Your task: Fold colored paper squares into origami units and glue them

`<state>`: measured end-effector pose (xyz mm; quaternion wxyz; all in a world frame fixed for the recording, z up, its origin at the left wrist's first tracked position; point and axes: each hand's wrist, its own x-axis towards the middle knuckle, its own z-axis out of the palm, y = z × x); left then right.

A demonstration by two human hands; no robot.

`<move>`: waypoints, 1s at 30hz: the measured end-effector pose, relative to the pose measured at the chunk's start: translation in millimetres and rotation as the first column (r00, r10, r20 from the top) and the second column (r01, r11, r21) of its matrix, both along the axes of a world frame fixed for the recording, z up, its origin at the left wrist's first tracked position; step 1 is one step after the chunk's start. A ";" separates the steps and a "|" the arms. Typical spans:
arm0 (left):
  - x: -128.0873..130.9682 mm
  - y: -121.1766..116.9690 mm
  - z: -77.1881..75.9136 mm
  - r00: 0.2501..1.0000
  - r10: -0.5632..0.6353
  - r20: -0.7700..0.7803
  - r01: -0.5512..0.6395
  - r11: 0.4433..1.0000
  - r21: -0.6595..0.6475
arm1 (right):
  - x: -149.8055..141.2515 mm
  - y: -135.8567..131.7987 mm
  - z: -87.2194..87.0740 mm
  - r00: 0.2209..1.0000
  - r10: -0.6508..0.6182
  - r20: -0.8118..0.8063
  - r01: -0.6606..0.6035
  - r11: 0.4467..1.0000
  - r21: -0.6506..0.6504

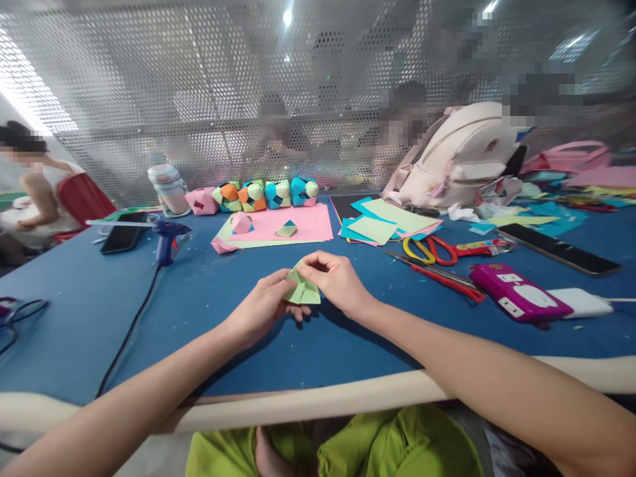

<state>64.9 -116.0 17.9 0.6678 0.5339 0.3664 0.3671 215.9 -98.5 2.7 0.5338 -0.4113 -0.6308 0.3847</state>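
A small piece of folded light-green paper (307, 293) is between my hands, just above the blue table. My left hand (265, 298) grips its left side, thumb on top and fingers underneath. With thumb and fingertips, my right hand (338, 278) pinches the paper's upper edge. Crease lines run over its face. Beyond my hands, two small folded paper pieces, one mostly pink (242, 223) and one green and blue (287, 229), rest on pink sheets (313, 224). Several finished-looking folded paper balls (253, 196) stand in a row behind them.
A blue glue gun (169, 242) with its cord stands left, near a phone (123, 233) and a bottle (167, 189). To the right lie coloured paper sheets (373, 228), scissors (432, 252), a craft knife (437, 273), a purple power strip (519, 291), another phone (559, 250) and a backpack (462, 159).
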 end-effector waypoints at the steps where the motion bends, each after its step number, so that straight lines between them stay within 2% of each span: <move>1: 0.4 -0.5 0.1 1.000 0.005 -0.007 -0.005 1.000 0.006 | -0.2 0.3 -0.7 1.000 0.004 -0.009 -0.004 1.000 -0.008; 6: 3.5 -1.8 0.1 0.997 0.040 -0.069 -0.037 0.999 0.034 | -1.1 -0.5 -1.4 1.000 0.017 -0.015 -0.017 1.000 -0.011; 12: 1.9 -0.8 -3.8 0.991 0.069 -0.117 -0.059 0.994 0.089 | 1.4 -2.9 1.2 0.997 -0.012 0.070 0.009 0.999 0.047; 18: 2.0 -2.2 -5.4 0.971 0.068 -0.230 -0.024 0.982 0.190 | 1.4 -1.8 -0.2 0.996 -0.063 0.067 0.058 0.996 0.073; 23: 1.8 -2.2 -6.2 0.964 0.090 -0.251 -0.037 0.977 0.208 | 0.2 -2.7 1.2 0.999 -0.032 0.032 0.031 0.999 0.016; 30: 1.6 -1.0 -8.4 0.952 0.073 -0.297 0.008 0.965 0.261 | 0.3 -3.0 2.9 0.994 -0.039 0.098 0.034 0.998 0.051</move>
